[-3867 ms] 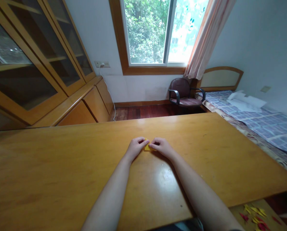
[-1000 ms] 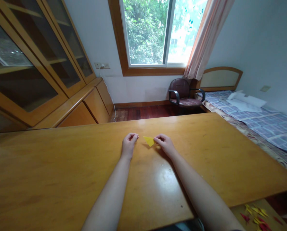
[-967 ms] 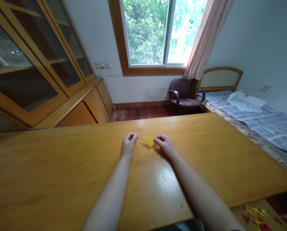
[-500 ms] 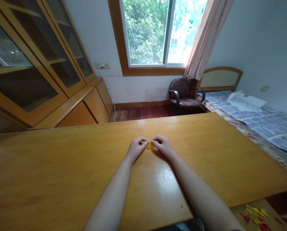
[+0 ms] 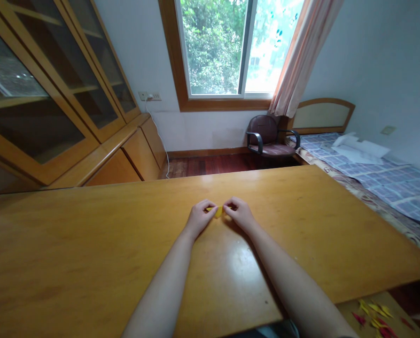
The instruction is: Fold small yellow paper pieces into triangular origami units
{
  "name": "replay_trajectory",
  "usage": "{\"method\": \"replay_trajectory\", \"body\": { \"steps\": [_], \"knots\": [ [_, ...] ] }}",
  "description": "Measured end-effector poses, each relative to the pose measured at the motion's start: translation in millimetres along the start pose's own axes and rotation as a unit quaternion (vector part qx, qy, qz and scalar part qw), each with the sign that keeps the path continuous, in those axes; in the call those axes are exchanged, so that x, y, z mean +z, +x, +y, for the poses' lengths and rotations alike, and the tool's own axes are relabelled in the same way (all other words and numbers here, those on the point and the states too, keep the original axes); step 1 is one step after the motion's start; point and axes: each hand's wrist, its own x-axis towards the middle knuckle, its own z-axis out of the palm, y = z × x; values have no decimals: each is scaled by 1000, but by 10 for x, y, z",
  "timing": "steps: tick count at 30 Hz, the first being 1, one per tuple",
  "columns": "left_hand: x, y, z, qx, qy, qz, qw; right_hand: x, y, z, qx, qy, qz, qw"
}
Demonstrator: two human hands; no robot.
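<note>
A small folded piece of yellow paper (image 5: 219, 211) is held just above the wooden table (image 5: 90, 234), near its middle. My left hand (image 5: 199, 218) pinches the paper's left end with curled fingers. My right hand (image 5: 240, 214) pinches its right end the same way. The two hands almost touch, and most of the paper is hidden between the fingertips.
Several small yellow and red folded paper pieces (image 5: 374, 317) lie on a lower surface at the bottom right. Glass-door wooden cabinets (image 5: 55, 103) stand at the left. Beyond the table are an armchair (image 5: 268, 136), a bed (image 5: 379, 173) and a window (image 5: 231, 47).
A second ago only my right hand held the yellow triangle, with my left hand apart. My left hand has moved in and both now pinch the paper, which looks smaller.
</note>
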Motion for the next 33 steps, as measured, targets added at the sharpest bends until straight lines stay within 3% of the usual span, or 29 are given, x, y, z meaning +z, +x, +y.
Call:
{"method": "replay_trajectory", "body": {
  "steps": [10, 13, 21, 33],
  "knots": [
    [-22, 24, -160, -92, -89, 64, 990, -63, 75, 157, 123, 163, 94, 974],
    [-24, 21, -160, -90, -100, 58, 989, -51, 72, 151, 121, 185, 75, 972],
    [-14, -5, -62, -29, -66, 8, 997, -22, 23, 43, 49, 73, -59, 994],
    [-18, -11, 6, 4, -28, -36, 999, -44, 13, 29, 38, 55, -71, 995]
  ]
}}
